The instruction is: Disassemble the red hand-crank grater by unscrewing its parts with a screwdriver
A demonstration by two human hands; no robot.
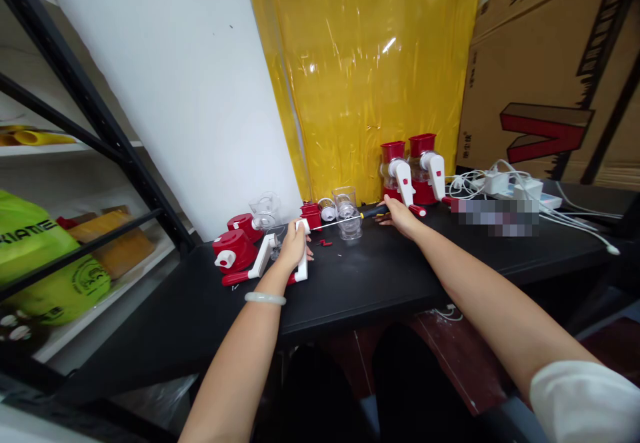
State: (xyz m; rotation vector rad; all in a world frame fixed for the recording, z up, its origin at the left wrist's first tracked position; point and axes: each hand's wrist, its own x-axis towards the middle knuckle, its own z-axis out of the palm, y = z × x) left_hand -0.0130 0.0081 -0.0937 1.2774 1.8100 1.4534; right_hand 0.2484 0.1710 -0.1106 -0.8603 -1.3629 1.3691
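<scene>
My left hand [293, 248] is closed around a white crank handle [303, 271] with a red grip. In my right hand [399, 218] is a screwdriver [374, 212] with a black and yellow handle. Its long shaft points left and reaches the upper end of the crank; the exact contact is too small to see. Left of my left hand lie a second crank [261, 258], a red base [235, 250] and another red base [246, 225]. Between my hands stand a red hopper [311, 216] and a clear plastic housing [350, 227]. A small red part [326, 244] lies in front.
Two assembled red and white rotary graters [395, 180] [425, 171] stand at the back right. White plugs and cables [527, 191] lie farther right, before a large cardboard box [540, 63]. A shelf [100, 310] with bags is at left. The black table [360, 290] ends near my knees.
</scene>
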